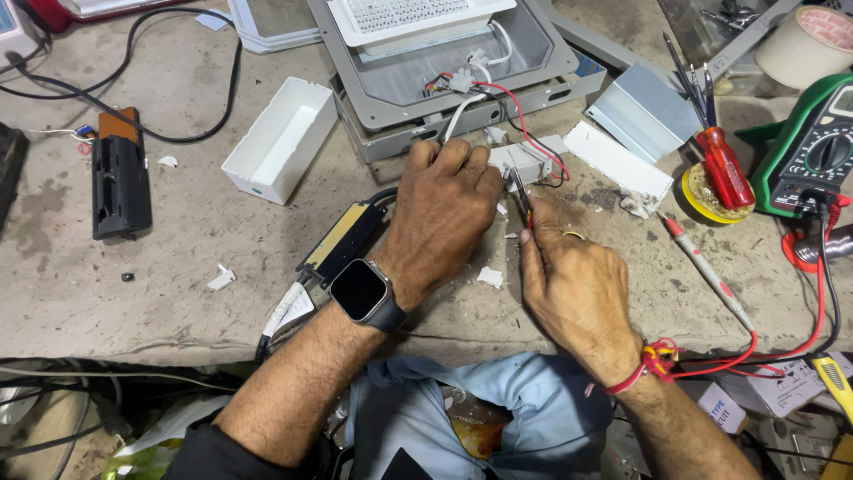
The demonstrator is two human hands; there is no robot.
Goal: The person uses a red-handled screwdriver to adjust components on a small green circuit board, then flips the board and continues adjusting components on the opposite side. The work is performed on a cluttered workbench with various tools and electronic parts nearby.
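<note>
Lying at the far left of the stained workbench (178,267) were a black and orange tool (119,173) and, further in, an open white plastic box (280,138). At centre, the left hand (442,213), smartwatch (360,291) on its wrist, pressed its curled fingers down on a small white module (533,160) just below the grey lamp housing (444,80). Close beside it, the right hand (577,289) pinched a thin tool (522,197) between thumb and forefinger, tip touching the module; a red screwdriver (724,167) and green multimeter (813,151) lay right.
</note>
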